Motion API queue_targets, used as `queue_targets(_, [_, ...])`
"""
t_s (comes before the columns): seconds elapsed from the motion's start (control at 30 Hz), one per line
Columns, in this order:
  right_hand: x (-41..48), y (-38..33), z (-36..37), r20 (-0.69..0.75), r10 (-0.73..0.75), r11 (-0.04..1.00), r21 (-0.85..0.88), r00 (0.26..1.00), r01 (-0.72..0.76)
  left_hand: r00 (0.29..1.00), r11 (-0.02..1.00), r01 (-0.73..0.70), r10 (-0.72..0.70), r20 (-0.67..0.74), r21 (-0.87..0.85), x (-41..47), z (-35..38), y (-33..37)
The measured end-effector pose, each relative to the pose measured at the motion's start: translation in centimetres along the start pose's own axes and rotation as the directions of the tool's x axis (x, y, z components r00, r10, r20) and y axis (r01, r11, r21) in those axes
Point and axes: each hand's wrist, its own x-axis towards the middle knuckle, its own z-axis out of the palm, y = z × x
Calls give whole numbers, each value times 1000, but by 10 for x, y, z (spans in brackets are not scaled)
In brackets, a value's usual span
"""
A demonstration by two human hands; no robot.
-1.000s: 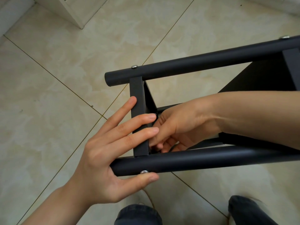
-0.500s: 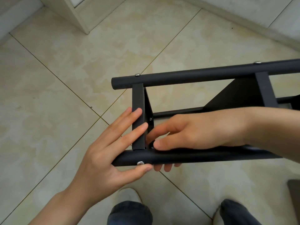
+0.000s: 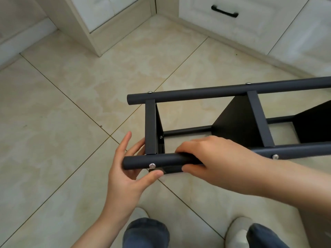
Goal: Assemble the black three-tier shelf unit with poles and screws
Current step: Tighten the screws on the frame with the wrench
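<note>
Glossy beige tile, right hand wrapping matte black pole, left hand spread

I read this as a room in a home. The floor is laid with large glossy beige tiles, marbled, with thin dark joints running on the diagonal. Beyond the shelf stands white panelled furniture: a drawer with a black bar handle behind it, and a cabinet behind it to the left, set at an angle to the drawer. A pale plinth runs along the floor under the drawer. On the near side of the shelf I see jeans and a pale shoe. I cannot tell which room it is.
</note>
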Motion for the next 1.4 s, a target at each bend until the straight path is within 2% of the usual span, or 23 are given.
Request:
queue_targets(0.1, [-7, -1, 5, -60, 14, 1000, -24, 998, -15, 994, 993, 110, -111, 13, 33, 1, 4, -19])
queue_targets(0.2, [-5, -2, 8, -75, 11, 1000, 0, 997, -11, 977, 947, 206, -214, 5, 246, 6, 16, -40])
queue_targets(0.3, [-6, 0, 12, -101, -11, 1000, -28, 995, 8, 968, 910, 252, -244, -67, 329, 13, 31, -48])
queue_targets(0.43, [-7, 2, 15, -121, 0, 999, -54, 993, -6, 974, 915, 222, -190, -124, 338, 18, 45, -44])
queue_targets(0.73, [0, 8, -4, -100, -6, 998, -61, 995, -1, 947, 937, 271, -219, -236, 219, 22, 63, -24])
queue_targets(0.9, [4, 4, -15, -81, -34, 999, -45, 996, 30, 947, 932, 278, -225, -230, 232, 27, 60, -7])
queue_targets(1.13, [4, -13, -55, -171, -48, 998, 25, 984, 53, 974, 930, 133, -59, -219, 341, 44, 52, 40])
queue_targets(1.3, [-7, -28, -96, -328, -50, 995, 67, 943, 76, 973, 923, -14, 102, -209, 385, 51, 50, 103])
queue_targets(1.4, [-16, -42, -120, -408, -53, 991, 88, 911, 97, 956, 884, -140, 237, -171, 446, 54, 46, 144])
